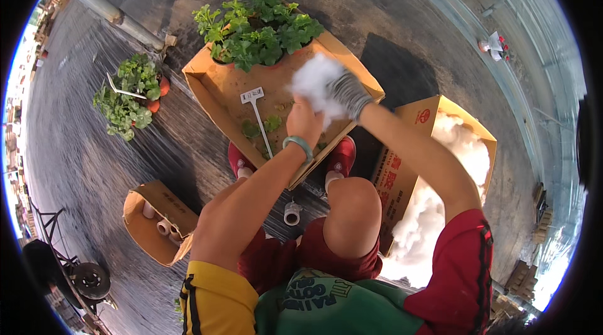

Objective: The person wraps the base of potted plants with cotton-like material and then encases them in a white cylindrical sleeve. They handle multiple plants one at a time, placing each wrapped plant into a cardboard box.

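Note:
A tuft of white cotton-like fibre (313, 78) is held between both hands above the right side of a shallow cardboard tray (224, 87). My left hand (305, 123), bare with a bangle at the wrist, has its fingers curled at the lower edge of the tuft. My right hand (347, 91) wears a grey striped glove and grips the tuft from the right; the fibre partly hides its fingers. Leafy green potted plants (261, 26) crowd the far end of the tray. A white T-shaped plant label (252, 95) bearing writing stands near loose leaves (272, 123).
To the right, a printed carton (407, 184) overflows with white fibre (459, 146). More potted plants (129, 95) sit at the left, near a metal post (108, 5). A small carton (158, 226) holds tubular pieces; a white pipe-like piece (292, 215) lies between my legs.

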The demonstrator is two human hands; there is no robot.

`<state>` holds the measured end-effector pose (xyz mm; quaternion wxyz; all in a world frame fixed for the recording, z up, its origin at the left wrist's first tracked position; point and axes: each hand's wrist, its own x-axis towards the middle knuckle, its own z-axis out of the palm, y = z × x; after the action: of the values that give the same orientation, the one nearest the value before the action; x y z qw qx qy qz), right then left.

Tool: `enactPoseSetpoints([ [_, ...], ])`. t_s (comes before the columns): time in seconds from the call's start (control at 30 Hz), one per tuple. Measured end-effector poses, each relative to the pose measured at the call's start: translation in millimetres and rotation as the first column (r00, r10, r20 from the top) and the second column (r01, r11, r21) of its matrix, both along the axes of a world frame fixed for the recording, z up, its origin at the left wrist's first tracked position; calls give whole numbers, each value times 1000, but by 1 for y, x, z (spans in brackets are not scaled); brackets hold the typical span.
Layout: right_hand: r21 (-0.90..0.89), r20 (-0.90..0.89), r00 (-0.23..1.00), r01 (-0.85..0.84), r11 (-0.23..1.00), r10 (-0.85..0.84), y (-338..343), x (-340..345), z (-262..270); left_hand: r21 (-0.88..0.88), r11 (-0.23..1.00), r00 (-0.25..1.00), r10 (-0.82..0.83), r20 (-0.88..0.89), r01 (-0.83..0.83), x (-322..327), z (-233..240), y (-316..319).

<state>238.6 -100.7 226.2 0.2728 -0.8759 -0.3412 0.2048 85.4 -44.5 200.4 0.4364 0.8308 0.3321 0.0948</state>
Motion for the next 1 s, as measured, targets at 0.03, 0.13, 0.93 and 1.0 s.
enactPoseSetpoints([
  [0.03, 67, 30, 997, -77, 995, 75, 1, 24, 18, -6, 1000, 991, 3, 135, -2, 2, -7, -7],
  [0.13, -84, 346, 884, -303, 949, 313, 20, 89, 78, 35, 897, 896, -441, 44, 440, 20, 0, -55],
  [0.93, -439, 380, 751, -368, 820, 541, 129, 4, -214, -172, 889, 899, -390, 198, 424, -91, -94, 61],
  [1.0, -436, 464, 642, -435, 788, 611, 75, -25, -212, -134, 951, 950, -254, 181, 280, -94, -90, 76],
])
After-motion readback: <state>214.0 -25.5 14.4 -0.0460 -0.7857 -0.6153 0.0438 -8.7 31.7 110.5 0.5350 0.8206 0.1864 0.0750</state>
